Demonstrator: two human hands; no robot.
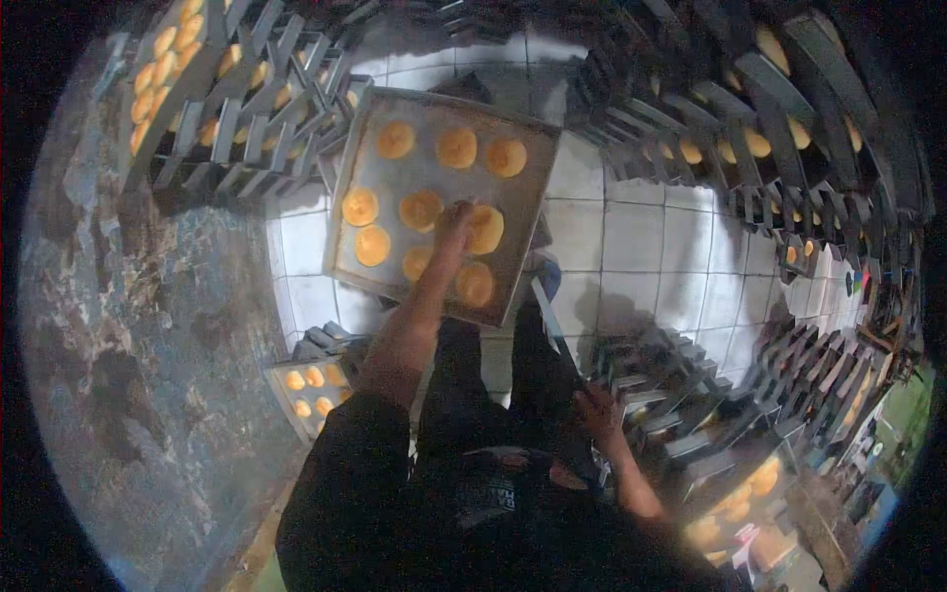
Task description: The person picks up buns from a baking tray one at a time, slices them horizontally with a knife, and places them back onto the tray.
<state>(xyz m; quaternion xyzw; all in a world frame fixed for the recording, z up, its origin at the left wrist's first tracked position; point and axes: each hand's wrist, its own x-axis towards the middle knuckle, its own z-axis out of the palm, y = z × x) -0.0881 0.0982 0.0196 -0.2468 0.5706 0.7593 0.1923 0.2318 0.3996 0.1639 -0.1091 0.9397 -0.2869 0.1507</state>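
Observation:
A metal baking tray (pixel 385 274) with several round golden buns lies tilted in front of my legs. My left hand (pixel 456 225) reaches over it, its fingers closed at the left edge of one bun (pixel 485 230), which looks slightly larger than the others. Part of a bun (pixel 416 262) in the near row is covered by my forearm. Low on the right, my right hand (pixel 598 409) is wrapped round the end of a long, narrow tool with a pale flat blade (pixel 554 321). That blade points forward, toward the tray's near right corner.
Stacked dark trays with buns stand at the upper left (pixel 247 109) and upper right (pixel 750 109). More stacked trays (pixel 671 395) are close to my right side. A smaller-looking tray of buns (pixel 296 407) is at my left, beside a stained, worn surface (pixel 148 345). White floor tiles (pixel 631 232) show between.

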